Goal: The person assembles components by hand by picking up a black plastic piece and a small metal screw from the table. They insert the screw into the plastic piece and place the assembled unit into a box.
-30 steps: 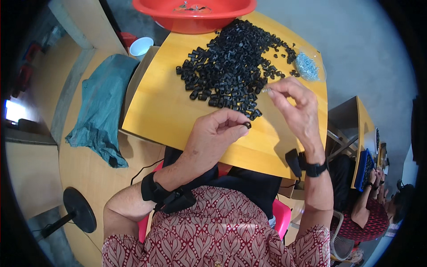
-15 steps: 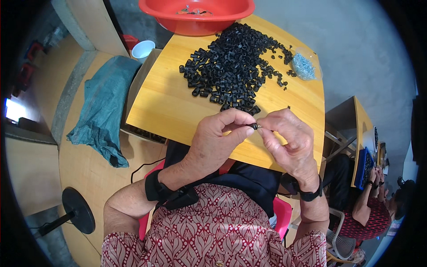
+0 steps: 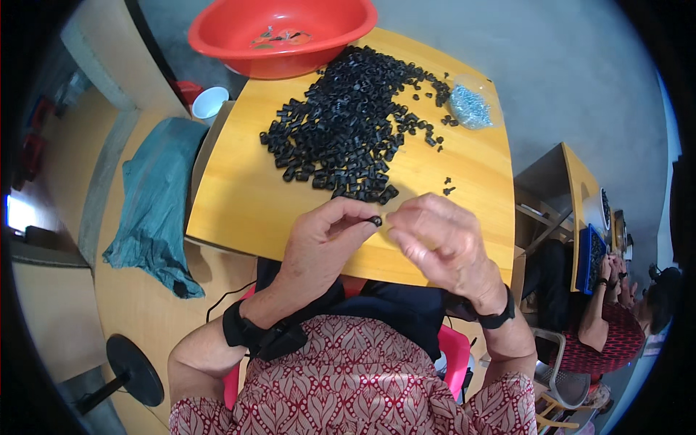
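Nearest, the left hand (image 3: pixel 326 239) pinches a small black plastic part (image 3: pixel 375 220) at its fingertips; the right hand (image 3: pixel 442 243), fingers curled, meets it just beside. Beyond on the yellow wooden desk (image 3: pixel 239 203) lie a heap of black plastic pieces (image 3: pixel 344 134), a clear bag of small metal screws (image 3: pixel 471 107), then a red plastic basin (image 3: pixel 283 32). A teal cloth (image 3: pixel 152 203) hangs left.

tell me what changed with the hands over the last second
The right hand came back from beside the black pile toward the body and met the left hand over the table's near edge. The left hand kept its grip on a small black part, and the right fingertips now close in on it. The pile, red basin, bag of screws and teal cloth stayed put.
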`<state>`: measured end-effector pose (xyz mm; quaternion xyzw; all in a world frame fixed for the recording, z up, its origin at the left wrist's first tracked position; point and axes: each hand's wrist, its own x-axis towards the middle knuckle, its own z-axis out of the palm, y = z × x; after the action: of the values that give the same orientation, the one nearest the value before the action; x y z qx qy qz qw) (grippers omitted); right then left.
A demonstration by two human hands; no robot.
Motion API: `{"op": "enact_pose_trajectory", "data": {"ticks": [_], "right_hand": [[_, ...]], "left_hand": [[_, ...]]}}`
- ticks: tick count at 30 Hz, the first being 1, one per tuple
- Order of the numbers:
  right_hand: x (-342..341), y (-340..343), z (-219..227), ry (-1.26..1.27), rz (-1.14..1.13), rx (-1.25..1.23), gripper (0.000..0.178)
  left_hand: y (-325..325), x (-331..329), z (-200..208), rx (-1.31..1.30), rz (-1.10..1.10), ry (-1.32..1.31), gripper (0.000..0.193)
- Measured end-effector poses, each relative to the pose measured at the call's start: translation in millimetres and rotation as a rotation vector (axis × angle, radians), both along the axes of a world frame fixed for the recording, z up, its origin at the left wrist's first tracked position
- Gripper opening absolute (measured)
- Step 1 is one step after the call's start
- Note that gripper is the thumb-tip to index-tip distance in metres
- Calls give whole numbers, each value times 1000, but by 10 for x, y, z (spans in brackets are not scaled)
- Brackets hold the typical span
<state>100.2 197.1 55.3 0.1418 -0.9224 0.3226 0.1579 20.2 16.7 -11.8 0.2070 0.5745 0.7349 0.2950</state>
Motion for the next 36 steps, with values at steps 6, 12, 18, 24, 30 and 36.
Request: {"op": "enact_pose_trajectory", "data": {"ticks": [6, 12, 18, 24, 30, 36], "right_hand": [[-284, 886, -6, -154, -513, -89, 14], [-616, 1525, -284, -273, -596, -24, 13], [-727, 1490, -344, -247, -544, -5, 12], [-766, 1486, -372, -316, -530, 62, 12], [-718, 1436, -482, -279, -520, 121, 11], [-352, 691, -146, -166, -413, -77, 10]], "left_hand": [[-18, -23, 54, -43, -61, -48, 14], [-11, -34, 60, -46, -72, -94, 15], [1, -53, 27, -31, -45, -122, 16], [-6, -42, 20, -39, -50, -121, 17], [-16, -26, 49, -61, -49, -111, 16], [12, -22, 81, -68, -13, -135, 16]]}}
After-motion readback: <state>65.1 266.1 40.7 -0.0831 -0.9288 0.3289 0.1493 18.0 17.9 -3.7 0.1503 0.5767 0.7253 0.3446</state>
